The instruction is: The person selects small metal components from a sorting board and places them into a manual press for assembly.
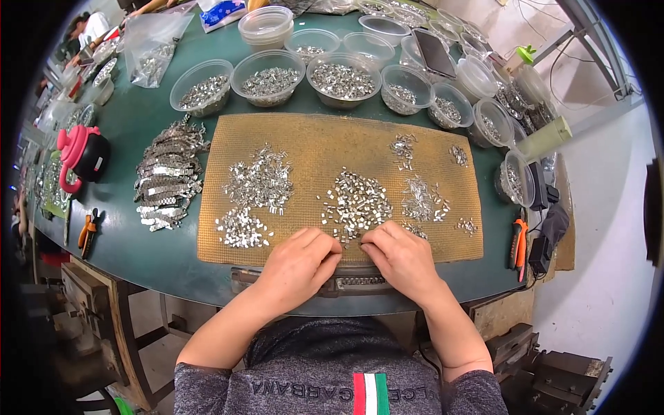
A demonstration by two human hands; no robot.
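My left hand is closed in a pinch at the front edge of the brown mat. Just across from it, my right hand is also pinched, its fingertips by the near side of a pile of small silver metal links. Whatever the fingers hold is too small or hidden to make out. Below and between the hands lies a dark metal bar-shaped fixture with a row of small links in it. Left on the mat are a pile of thin metal pieces and some flat shiny pieces.
Clear plastic bowls of metal parts line the back and right. Finished-looking metal watch straps lie left of the mat. Orange-handled pliers rest at far left, another pair at right. A pink-and-black jug and a phone stand farther off.
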